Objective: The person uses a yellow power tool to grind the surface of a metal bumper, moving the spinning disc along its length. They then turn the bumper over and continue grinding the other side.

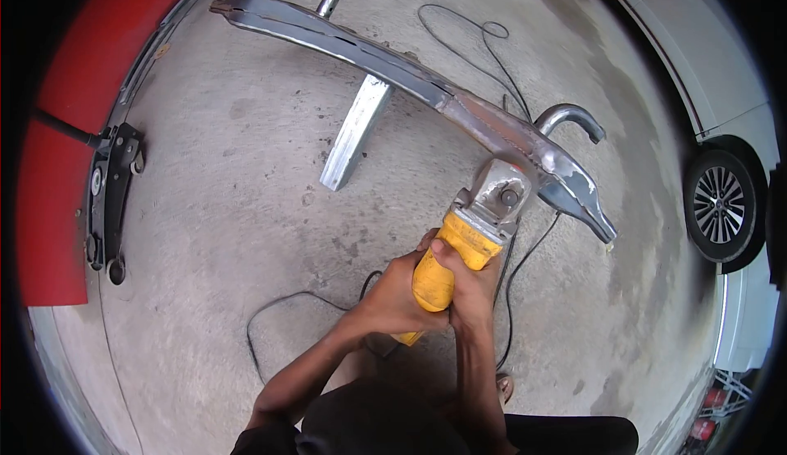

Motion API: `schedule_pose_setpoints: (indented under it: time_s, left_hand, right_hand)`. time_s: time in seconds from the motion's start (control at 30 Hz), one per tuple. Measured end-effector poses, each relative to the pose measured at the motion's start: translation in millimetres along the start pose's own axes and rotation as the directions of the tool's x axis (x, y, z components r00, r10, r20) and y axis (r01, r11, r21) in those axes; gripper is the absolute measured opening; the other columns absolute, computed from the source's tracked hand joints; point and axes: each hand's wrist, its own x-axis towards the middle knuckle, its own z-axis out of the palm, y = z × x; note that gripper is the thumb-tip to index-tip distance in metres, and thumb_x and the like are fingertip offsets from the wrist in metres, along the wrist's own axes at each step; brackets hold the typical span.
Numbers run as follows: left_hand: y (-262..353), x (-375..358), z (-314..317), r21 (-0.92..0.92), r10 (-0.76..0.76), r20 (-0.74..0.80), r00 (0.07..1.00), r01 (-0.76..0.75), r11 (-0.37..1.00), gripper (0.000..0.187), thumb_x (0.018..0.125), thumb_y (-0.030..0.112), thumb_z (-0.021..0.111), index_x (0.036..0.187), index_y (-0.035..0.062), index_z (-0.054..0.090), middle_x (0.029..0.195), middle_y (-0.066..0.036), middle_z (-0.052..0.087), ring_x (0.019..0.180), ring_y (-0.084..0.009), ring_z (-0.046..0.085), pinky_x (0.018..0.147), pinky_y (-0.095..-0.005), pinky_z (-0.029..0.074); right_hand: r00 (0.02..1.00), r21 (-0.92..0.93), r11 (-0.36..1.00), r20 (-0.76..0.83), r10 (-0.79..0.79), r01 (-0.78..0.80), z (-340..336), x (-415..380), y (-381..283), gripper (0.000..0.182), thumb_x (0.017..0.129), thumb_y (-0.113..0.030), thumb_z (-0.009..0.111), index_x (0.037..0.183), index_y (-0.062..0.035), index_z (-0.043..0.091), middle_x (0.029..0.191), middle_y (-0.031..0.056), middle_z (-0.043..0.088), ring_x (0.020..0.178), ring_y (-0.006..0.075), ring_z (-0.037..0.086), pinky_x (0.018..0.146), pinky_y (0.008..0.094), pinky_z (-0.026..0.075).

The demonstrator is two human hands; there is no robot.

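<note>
Both my hands are wrapped round a yellow angle grinder (434,281) with a grey metal head. My left hand (398,295) grips its body from the left, and my right hand (471,287) from the right, thumb on top. The grinder's head lies against or just above the right part of a long welded metal bar (377,59); the exact contact is hidden. The bar has a brownish section and bright ground spots near the head. Curved pipes rise from its far side, and a square steel tube (357,134) juts out from its near side.
A black floor jack (115,197) stands at the left by a red panel (61,225). A dark cable (510,291) runs over the concrete floor (221,176) near my feet and beyond the bar. On the right is a light-coloured car with a wheel (721,203).
</note>
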Motion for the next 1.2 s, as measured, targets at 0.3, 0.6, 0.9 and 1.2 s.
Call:
schedule_pose_setpoints:
  time_s: [0.3,0.6,0.9,1.2]
  left_hand:
    - [-8.3,10.4,-20.7,-0.022,0.039,-0.056,0.998,-0.04,0.999,0.073,0.061,0.009,0.091,0.126,-0.0014,0.059,0.112,-0.01,0.071,0.103,-0.017,0.07,0.093,-0.0349,0.057]
    - [-25.4,19.4,-49.4,0.001,0.054,-0.121,0.991,-0.054,0.999,0.061,0.06,0.003,0.089,0.116,-0.0018,0.063,0.101,-0.008,0.073,0.096,-0.0171,0.072,0.087,-0.0346,0.059]
    - [-28.9,25.2,-65.4,0.101,0.07,-0.13,0.989,-0.057,0.993,0.066,0.063,0.008,0.093,0.12,-0.0026,0.06,0.107,-0.011,0.073,0.099,-0.0189,0.072,0.089,-0.0355,0.058]
    - [-11.5,3.9,-2.9,0.141,0.1,0.088,0.991,-0.112,0.984,0.075,0.068,0.011,0.088,0.134,-0.0011,0.056,0.118,-0.016,0.07,0.109,-0.0255,0.073,0.095,-0.0374,0.057]
  right_hand:
    - [0.999,-0.077,0.996,-0.001,0.049,-0.049,16.8,22.4,10.3,0.028,0.085,-0.003,0.085,0.109,0.0017,0.073,0.097,0.0069,0.076,0.085,0.0138,0.072,0.076,0.0307,0.059]
    - [0.995,-0.166,0.984,0.067,0.079,-0.068,45.2,47.5,21.8,0.021,0.087,-0.004,0.081,0.106,0.0005,0.073,0.095,0.007,0.075,0.083,0.0154,0.072,0.075,0.031,0.059]
    - [0.993,-0.137,0.989,0.091,0.069,-0.056,52.4,60.5,32.7,0.03,0.083,-0.012,0.087,0.107,0.0013,0.074,0.098,0.0075,0.077,0.087,0.014,0.073,0.078,0.0311,0.06]
    - [0.992,-0.043,0.992,-0.009,-0.122,0.122,-17.4,-10.0,31.9,0.045,0.086,-0.006,0.082,0.125,-0.0002,0.06,0.103,0.013,0.073,0.098,0.0232,0.071,0.088,0.0385,0.058]
